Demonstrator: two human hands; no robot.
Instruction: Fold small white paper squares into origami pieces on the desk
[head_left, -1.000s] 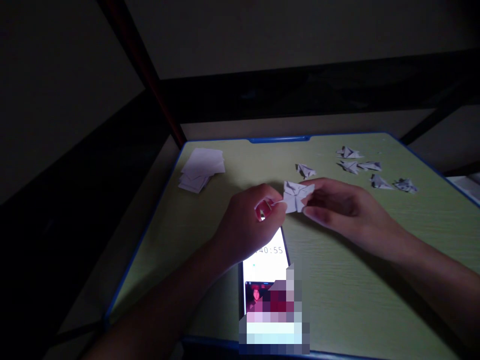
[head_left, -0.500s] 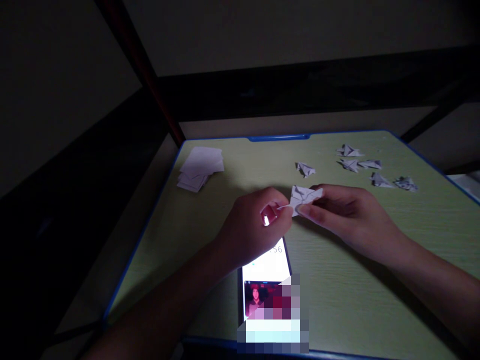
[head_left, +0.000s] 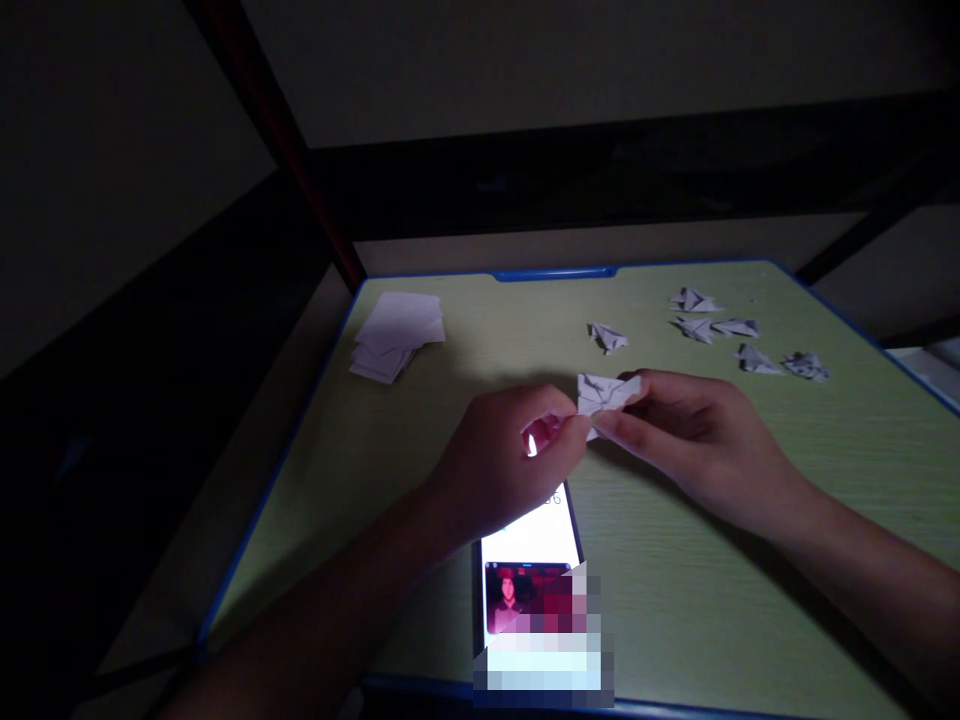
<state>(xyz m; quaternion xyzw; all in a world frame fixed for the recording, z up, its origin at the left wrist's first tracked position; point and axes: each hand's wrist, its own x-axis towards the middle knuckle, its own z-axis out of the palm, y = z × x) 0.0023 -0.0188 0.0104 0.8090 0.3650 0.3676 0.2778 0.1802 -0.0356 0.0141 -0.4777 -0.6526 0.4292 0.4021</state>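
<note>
Between my two hands is a small folded piece of white paper [head_left: 604,393], held above the middle of the table. My left hand [head_left: 517,455] pinches its left edge between thumb and forefinger, the other fingers curled in. On the right, my right hand [head_left: 697,440] grips the paper's right side, thumb in front and fingers behind. Creases and a small flap show on the paper's face; its lower part is partly hidden by my thumbs. Below my left hand lies a lit phone [head_left: 529,545], its upper end covered by that hand.
A stack of white paper sheets [head_left: 399,325] lies at the table's far left. Folded paper pieces [head_left: 694,329] are spread at the far right, and one folded piece [head_left: 607,338] sits just beyond my hands. The table [head_left: 750,620] has a blue rim.
My left thumb and forefinger have closed in on the paper's left edge, and the pointed flap that stuck out there no longer shows. The right hand keeps its hold.
</note>
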